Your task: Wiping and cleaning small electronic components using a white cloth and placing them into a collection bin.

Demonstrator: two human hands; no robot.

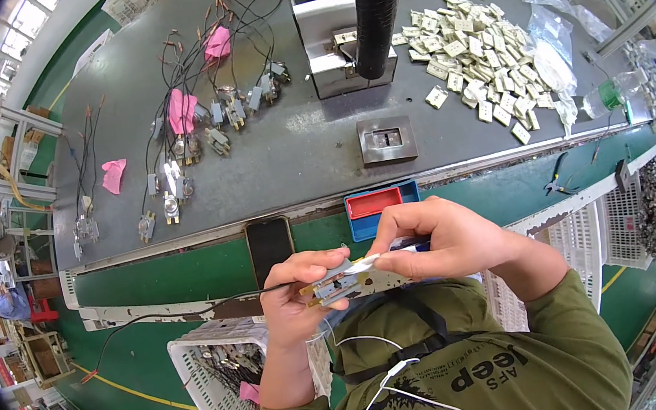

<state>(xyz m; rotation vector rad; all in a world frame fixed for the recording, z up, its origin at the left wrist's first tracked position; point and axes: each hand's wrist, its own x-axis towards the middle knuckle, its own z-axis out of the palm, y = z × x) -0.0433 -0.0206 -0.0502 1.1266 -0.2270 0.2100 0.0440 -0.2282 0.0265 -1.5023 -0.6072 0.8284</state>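
Close to my body, my left hand (289,292) grips a small grey plastic electrical part (334,284) with brass-coloured metal tabs. A black wire (194,311) trails from it to the left and hangs down past the bench edge. My right hand (451,237) is closed in a pinch, thumb against forefinger, on a small white piece (363,264) that touches the part's upper right side. What kind of piece this is cannot be made out. Both hands are in front of the bench edge, above my lap.
On the grey bench (275,170) lie wired parts (171,193), pink paper scraps (182,110), a heap of cream plastic pieces (481,51), a press (323,33) and a metal block (387,140). Nearer are a phone (270,249), a blue tray (360,230), pliers (558,177) and a white basket (201,368).
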